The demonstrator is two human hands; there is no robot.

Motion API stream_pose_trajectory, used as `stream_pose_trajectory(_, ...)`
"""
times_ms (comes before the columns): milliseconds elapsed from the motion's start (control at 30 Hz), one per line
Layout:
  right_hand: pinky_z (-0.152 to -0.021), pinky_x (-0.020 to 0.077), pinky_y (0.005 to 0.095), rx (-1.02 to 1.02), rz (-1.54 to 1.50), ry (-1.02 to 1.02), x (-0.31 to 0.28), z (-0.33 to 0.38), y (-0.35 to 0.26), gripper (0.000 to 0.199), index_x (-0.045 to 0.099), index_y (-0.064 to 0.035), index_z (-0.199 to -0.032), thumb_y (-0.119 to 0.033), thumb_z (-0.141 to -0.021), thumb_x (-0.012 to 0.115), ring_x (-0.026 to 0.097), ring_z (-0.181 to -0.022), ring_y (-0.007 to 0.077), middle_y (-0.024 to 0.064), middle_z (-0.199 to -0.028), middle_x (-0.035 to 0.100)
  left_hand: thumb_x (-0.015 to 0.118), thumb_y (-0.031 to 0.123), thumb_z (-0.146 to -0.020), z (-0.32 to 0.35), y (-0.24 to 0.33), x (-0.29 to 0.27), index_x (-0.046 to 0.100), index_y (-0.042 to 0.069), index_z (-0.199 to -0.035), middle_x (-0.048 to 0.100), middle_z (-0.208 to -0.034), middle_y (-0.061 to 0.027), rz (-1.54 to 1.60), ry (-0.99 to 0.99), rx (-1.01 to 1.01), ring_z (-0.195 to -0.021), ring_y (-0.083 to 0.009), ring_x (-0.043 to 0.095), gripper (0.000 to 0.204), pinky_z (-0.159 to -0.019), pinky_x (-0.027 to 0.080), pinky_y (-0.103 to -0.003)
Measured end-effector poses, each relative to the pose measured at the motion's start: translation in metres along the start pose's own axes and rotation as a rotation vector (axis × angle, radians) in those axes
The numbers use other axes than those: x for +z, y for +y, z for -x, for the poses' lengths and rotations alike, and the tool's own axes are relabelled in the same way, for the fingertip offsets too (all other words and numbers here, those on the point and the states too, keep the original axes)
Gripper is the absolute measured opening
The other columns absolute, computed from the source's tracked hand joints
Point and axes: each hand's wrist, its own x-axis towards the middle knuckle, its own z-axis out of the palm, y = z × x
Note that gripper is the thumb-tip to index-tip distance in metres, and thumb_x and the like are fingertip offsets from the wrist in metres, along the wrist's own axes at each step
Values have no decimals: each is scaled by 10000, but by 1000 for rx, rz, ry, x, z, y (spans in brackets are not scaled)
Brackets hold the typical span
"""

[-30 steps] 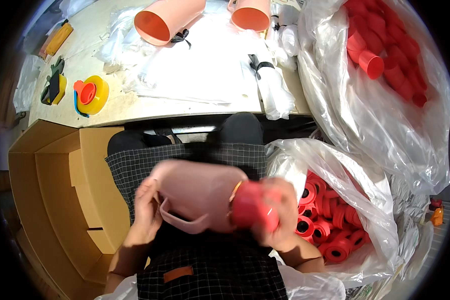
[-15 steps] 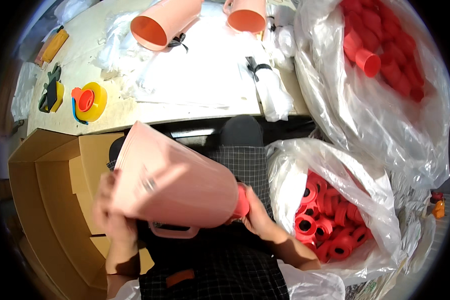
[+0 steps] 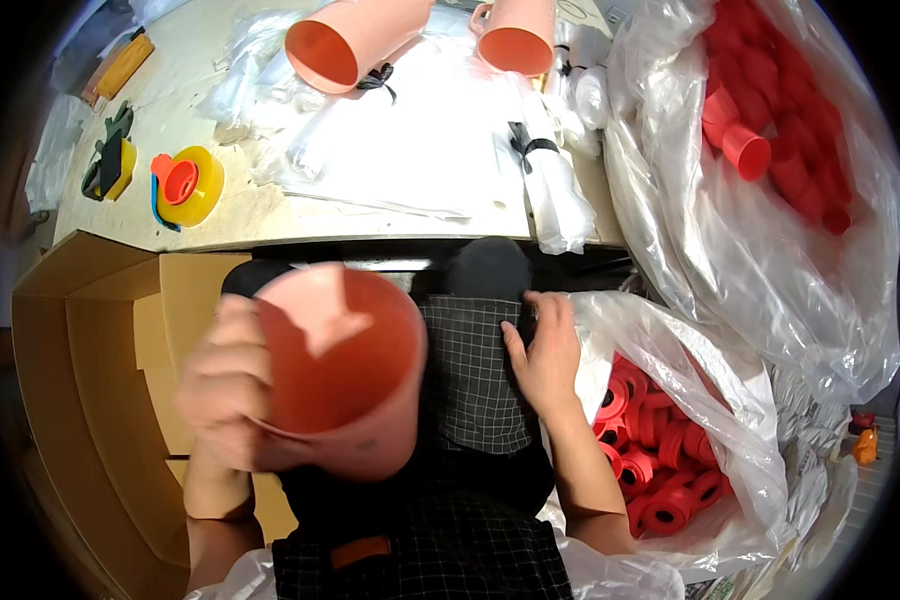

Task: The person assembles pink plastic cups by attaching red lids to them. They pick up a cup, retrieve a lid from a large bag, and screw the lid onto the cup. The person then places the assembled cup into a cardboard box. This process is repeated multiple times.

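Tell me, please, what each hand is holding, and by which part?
The left hand grips the pink pitcher by its outer side wall; the right hand holds nothing.

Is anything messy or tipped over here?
Yes. Two pink jugs lie tipped on their sides at the far edge of the table, mouths facing the person, among rumpled clear plastic bags. Nothing looks spilled or broken. The left hand holds another pink jug; the right hand rests on a bag of red caps.
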Motion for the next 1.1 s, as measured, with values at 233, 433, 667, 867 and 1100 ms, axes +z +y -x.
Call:
stream_pose_trajectory(233,-687,478,441,90,37,141,10,-23,47,105,540,-3,-902,-60,-927,625,591,-771,381,184,-834,582,920,393,-568,14,9,-15,460,175,-527,429,-545,60,3,-199,-51,-558,-154,419,511,-706,344,-328)
stream_pose_trajectory(433,-763,508,422,43,148,199,1,-74,51,115,624,-22,-1028,-75,-927,614,642,-853,336,161,-956,660,828,404,-750,12,12,-7,481,168,-623,505,-668,42,-27,-262,44,-667,-162,491,438,-753,377,-353)
stream_pose_trajectory(667,-930,490,447,-875,135,-634,87,-18,-41,241,685,-45,-1084,-71,-845,667,655,-1013,338,148,-1103,689,694,366,-794,18,18,41,620,134,-700,600,-739,26,45,-454,157,-913,-183,543,261,-919,397,-382)
stream_pose_trajectory(867,-952,530,358,632,-1395,-628,30,-40,-59,507,615,-11,-1287,-418,-992,553,660,-1078,267,191,-1193,681,694,387,-831,30,10,40,651,109,-827,618,-882,-6,1,-590,38,-1039,-221,541,281,-1018,370,-429)
stream_pose_trajectory(1100,-1012,464,335,685,-1470,-716,-15,12,-15,541,513,20,-1385,-150,-899,682,589,-1168,190,102,-1290,620,823,396,-741,31,-9,57,534,45,-1337,549,-1343,-147,-153,-484,-249,-1211,-345,539,749,-1015,441,-436)
